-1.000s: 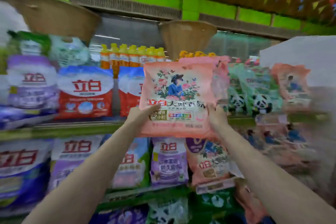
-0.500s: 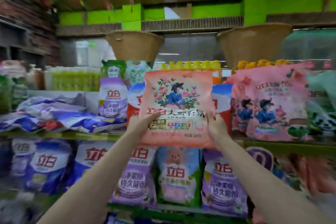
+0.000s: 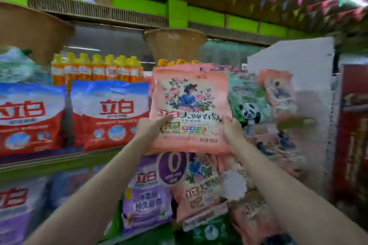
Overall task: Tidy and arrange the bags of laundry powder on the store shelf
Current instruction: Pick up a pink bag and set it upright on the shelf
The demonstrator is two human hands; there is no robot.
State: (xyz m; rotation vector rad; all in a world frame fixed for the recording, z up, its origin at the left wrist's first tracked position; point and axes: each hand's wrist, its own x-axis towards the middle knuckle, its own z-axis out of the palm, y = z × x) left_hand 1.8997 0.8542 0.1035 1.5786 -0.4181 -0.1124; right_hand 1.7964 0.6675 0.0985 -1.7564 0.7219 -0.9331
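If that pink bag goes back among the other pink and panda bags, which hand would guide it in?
Probably the right hand. It grips the pink bag's right edge, nearest the panda bag and the blurred pink bag. The left hand holds the side by the red-and-blue bags.

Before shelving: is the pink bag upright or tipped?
Upright: pink bag shows its print level, left hand and right hand gripping its lower corners.
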